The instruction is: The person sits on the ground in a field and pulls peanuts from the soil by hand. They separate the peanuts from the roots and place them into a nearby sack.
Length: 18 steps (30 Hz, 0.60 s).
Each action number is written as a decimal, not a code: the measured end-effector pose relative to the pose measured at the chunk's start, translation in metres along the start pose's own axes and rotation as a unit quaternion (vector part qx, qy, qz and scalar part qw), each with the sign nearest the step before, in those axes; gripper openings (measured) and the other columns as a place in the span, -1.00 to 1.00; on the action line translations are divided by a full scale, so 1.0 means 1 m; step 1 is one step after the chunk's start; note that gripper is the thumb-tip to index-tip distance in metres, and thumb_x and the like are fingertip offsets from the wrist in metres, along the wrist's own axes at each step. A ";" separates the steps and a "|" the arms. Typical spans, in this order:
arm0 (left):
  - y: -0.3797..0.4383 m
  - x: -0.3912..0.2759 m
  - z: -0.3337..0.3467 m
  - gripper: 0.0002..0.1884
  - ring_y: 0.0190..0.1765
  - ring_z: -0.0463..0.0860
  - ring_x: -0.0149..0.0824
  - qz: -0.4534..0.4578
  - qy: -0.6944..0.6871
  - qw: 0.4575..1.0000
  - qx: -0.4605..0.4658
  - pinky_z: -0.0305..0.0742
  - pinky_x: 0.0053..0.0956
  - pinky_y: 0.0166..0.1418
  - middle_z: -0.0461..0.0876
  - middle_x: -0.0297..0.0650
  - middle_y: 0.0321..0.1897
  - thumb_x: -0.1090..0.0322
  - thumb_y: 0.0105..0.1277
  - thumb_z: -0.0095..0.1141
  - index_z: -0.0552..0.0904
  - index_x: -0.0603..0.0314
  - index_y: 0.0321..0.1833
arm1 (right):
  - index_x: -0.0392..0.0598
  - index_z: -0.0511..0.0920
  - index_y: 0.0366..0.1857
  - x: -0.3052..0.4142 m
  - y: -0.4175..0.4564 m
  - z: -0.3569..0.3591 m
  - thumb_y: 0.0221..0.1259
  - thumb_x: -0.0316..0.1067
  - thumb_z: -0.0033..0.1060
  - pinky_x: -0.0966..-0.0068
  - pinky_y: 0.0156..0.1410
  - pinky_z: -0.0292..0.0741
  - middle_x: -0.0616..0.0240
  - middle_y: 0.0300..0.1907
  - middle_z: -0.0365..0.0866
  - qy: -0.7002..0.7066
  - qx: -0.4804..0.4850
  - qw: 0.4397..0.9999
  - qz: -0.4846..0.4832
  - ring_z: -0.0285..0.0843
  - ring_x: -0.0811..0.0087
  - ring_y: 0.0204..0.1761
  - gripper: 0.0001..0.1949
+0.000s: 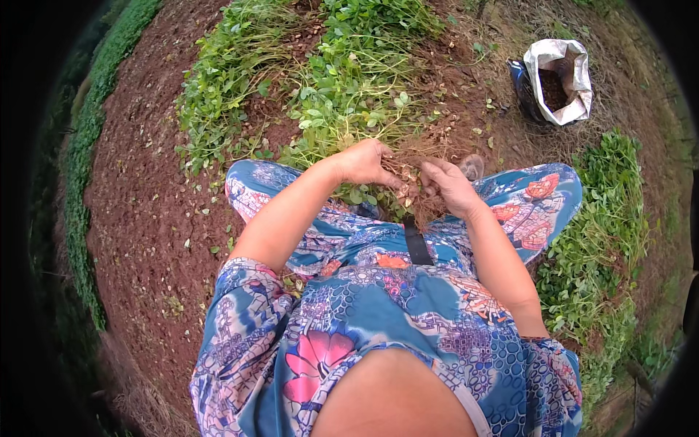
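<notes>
My left hand [367, 164] grips a peanut plant by its stems and root end, above my lap. Pale pods [403, 192] show near its fingertips. Across from it, my right hand [449, 187] pinches at the same tangle of thin brown roots [428, 210], thumb and fingers drawn together. Whether a pod sits inside those fingers cannot be made out. Some green leaves [357, 194] of the plant poke out under my left hand. Just beyond both hands lies a row of pulled peanut plants [349, 104], its roots towards the right.
An upright sack [562, 82] with a rolled white rim stands at the far right, brown contents inside. A second row of plants [235, 82] lies further left; another heap [595, 257] is beside my right knee. Reddish soil [147, 218] stretches left.
</notes>
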<state>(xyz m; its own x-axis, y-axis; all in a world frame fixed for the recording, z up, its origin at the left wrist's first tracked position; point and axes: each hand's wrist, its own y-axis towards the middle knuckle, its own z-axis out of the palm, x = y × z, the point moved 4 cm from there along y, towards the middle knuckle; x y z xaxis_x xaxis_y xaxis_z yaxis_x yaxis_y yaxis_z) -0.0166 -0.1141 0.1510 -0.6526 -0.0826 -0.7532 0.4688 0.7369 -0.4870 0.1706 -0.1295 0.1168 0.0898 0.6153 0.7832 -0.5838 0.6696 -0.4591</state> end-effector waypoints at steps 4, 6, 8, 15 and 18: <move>0.006 -0.012 -0.001 -0.55 -0.30 0.62 -0.45 -0.015 0.030 0.999 -0.009 0.52 -0.46 -0.07 0.72 -0.21 -0.33 0.16 -0.07 0.45 0.68 0.26 -0.13 | -0.20 0.42 0.10 0.012 0.009 0.016 0.23 -0.31 0.16 0.57 -0.17 0.51 0.24 -0.14 0.61 -0.268 -0.019 0.955 -0.122 0.54 0.57 -0.31 -0.62; 0.005 -0.006 0.003 -0.55 -0.30 0.64 -0.40 -0.018 0.024 0.999 -0.016 0.52 -0.45 -0.06 0.72 -0.17 -0.32 0.16 -0.06 0.43 0.68 0.26 -0.13 | -0.21 0.42 0.09 0.010 0.009 0.018 0.20 -0.35 0.17 0.56 -0.19 0.52 0.26 -0.18 0.61 -0.284 -0.054 0.940 -0.182 0.55 0.55 -0.35 -0.61; 0.005 -0.001 0.008 -0.54 -0.29 0.64 -0.40 -0.006 0.029 0.999 -0.011 0.52 -0.45 -0.06 0.72 -0.17 -0.32 0.16 -0.07 0.43 0.67 0.27 -0.12 | -0.21 0.40 0.09 0.008 0.008 0.020 0.17 -0.39 0.16 0.55 -0.17 0.53 0.28 -0.19 0.61 -0.185 0.001 0.980 -0.079 0.55 0.54 -0.31 -0.61; 0.009 -0.005 0.006 -0.54 -0.21 0.63 -0.40 -0.061 -0.025 0.998 -0.016 0.50 -0.47 0.02 0.72 -0.16 -0.24 0.16 0.03 0.41 0.66 0.35 -0.09 | -0.12 0.41 -0.01 -0.021 0.017 -0.010 0.23 -0.38 0.20 0.63 -0.39 0.44 0.38 -0.35 0.55 0.098 -0.133 0.983 -0.083 0.47 0.59 -0.43 -0.71; 0.008 -0.007 -0.002 -0.54 -0.18 0.62 -0.45 -0.070 -0.002 0.995 -0.068 0.49 -0.49 0.04 0.71 -0.19 -0.21 0.17 0.03 0.42 0.65 0.35 -0.08 | -0.08 0.43 -0.13 -0.030 0.019 -0.046 0.28 -0.32 0.13 0.69 -0.47 0.25 0.44 -0.50 0.41 0.176 -0.177 0.964 -0.091 0.29 0.60 -0.53 -0.82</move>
<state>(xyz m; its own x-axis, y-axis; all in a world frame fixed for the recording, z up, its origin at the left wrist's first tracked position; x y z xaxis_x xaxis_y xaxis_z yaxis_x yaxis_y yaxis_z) -0.0093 -0.1064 0.1533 -0.7027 -0.1939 -0.6845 0.2883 0.8019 -0.5232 0.1940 -0.1162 0.0660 0.4691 0.5361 0.7018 -0.2273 0.8412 -0.4907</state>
